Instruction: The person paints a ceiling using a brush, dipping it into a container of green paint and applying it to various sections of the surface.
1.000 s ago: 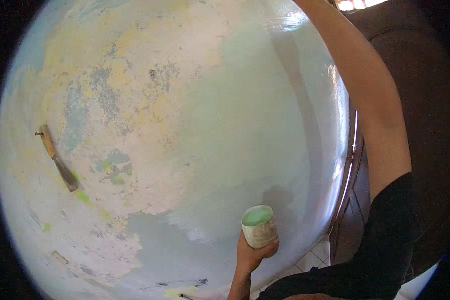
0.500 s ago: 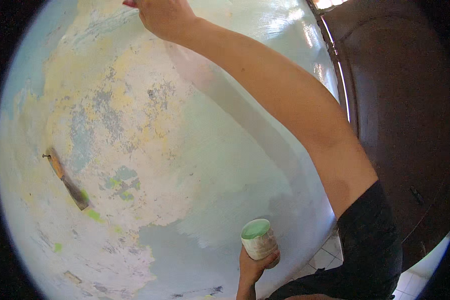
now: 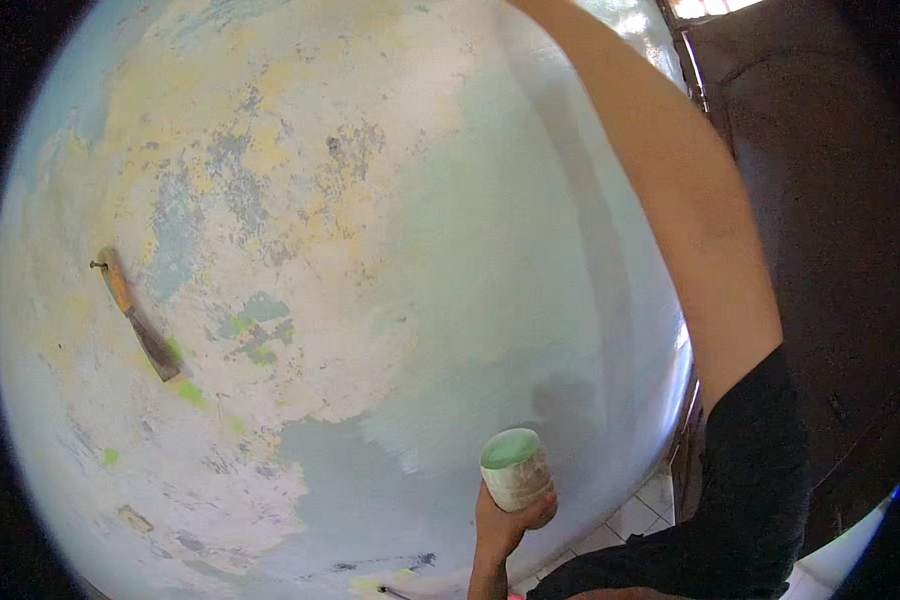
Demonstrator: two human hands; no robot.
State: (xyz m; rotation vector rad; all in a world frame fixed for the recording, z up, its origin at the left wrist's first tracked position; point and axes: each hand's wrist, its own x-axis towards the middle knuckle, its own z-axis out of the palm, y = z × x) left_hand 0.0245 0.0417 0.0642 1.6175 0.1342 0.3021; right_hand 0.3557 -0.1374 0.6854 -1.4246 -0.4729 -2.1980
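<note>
The left fingers point(image 3: 542, 510) curl around a stained white cylindrical cup point(image 3: 519, 485) with pale-green contents point(image 3: 511, 450); the right fingers are out of view, their grip untellable. Up-left of the left fingers hangs a wooden-handled metal scraper point(image 3: 133, 317).

Since half a second ago, the right arm point(image 3: 675, 170) has swung rightward, its shadow point(image 3: 594, 220) shifting too, and the right grip has left view at the top.

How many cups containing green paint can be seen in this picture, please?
1: the cup held upright but slightly tilted in the left hand, low and right of centre, before the patchy wall. Another outside the frame could not be seen.
</note>
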